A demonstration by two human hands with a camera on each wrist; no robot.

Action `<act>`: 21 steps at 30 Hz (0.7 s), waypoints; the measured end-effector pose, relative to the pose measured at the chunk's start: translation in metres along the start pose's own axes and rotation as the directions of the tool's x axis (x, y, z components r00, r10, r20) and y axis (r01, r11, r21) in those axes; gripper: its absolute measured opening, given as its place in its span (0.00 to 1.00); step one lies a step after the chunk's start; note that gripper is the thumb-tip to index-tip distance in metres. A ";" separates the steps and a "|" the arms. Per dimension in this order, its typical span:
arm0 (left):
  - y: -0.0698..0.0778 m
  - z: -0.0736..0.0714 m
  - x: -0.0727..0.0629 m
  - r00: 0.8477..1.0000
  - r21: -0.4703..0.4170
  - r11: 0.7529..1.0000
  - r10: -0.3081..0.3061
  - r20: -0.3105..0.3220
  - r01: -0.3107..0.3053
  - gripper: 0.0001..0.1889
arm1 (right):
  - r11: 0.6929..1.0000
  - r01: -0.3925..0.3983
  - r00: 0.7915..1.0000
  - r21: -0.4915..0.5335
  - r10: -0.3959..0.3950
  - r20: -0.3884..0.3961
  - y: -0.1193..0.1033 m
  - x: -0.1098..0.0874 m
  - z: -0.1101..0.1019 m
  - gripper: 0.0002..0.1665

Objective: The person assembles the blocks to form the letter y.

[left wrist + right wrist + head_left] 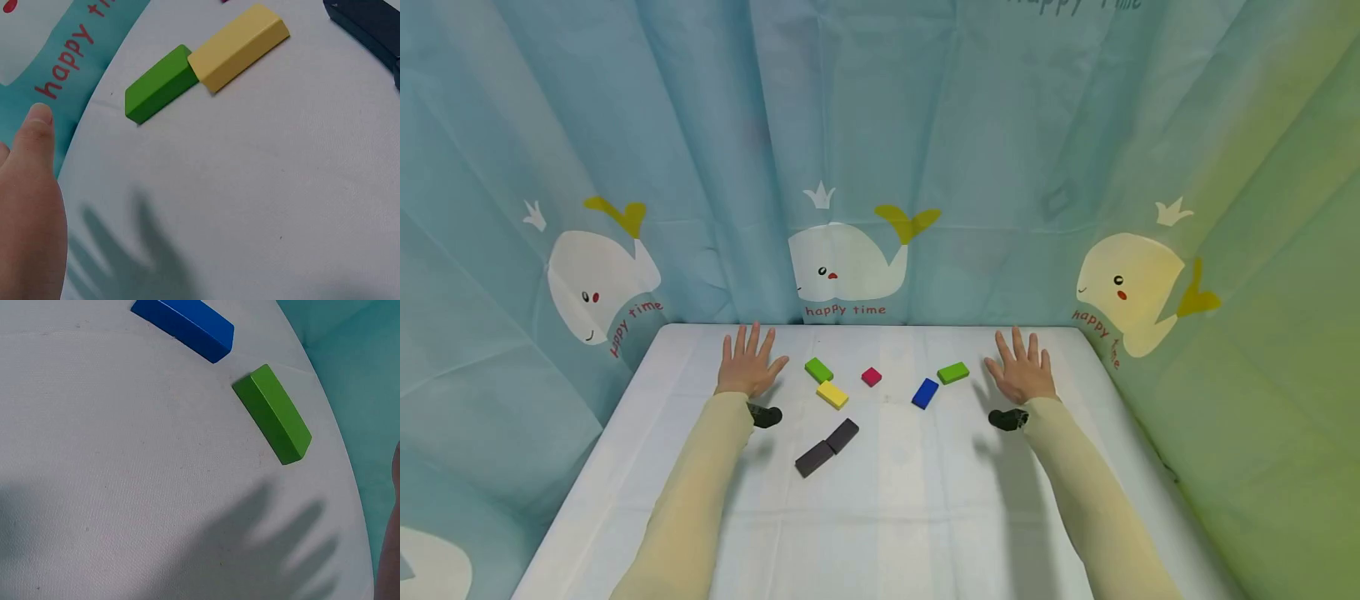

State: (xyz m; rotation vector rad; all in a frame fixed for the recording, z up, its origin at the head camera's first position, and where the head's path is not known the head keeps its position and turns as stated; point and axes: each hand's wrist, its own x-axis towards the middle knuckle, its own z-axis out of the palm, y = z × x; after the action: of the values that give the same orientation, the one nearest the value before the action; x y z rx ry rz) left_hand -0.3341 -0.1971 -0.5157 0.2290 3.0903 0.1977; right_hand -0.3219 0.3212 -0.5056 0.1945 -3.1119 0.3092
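White surface (pixel 895 533), faint creases, backed by a folded light-blue curtain (pixel 1000 167) that goes greenish on the right. Three white whale prints (pixel 850 267) across it, each with yellow tail (pixel 907 223), white crown (pixel 819 198) above, red "happy time" lettering (pixel 846 310) below. Partial white print (pixel 437 562), lower left.

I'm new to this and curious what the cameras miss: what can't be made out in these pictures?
Palms of the left hand and right hand, head view: hidden behind the hands' backs.
Most of the right hand, right wrist view: beyond the right edge.
Red block, left wrist view: top edge leaves a sliver.
Blue block, right wrist view: cut by the top edge.
Topmost lettering, head view: cut by the top edge.
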 end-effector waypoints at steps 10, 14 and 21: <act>0.047 0.004 0.014 0.983 -0.158 0.971 0.172 -0.066 -0.181 0.39 | 1.000 -0.004 1.000 0.014 0.004 -0.018 -0.005 -0.004 0.009 0.43; 0.078 0.012 0.024 0.970 -0.287 0.927 0.234 -0.066 -0.243 0.37 | 0.999 -0.008 1.000 0.037 0.008 -0.006 -0.011 -0.006 0.015 0.41; 0.124 0.030 0.031 0.958 -0.447 0.848 0.265 -0.112 -0.286 0.28 | 0.997 0.033 0.998 0.066 -0.030 -0.051 -0.028 -0.011 0.025 0.39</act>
State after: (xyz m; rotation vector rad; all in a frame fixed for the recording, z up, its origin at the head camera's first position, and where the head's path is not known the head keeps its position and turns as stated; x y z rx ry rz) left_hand -0.3453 -0.0670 -0.5302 0.6512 2.9191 0.9414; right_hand -0.3074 0.2905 -0.5248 0.2325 -3.0480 0.4110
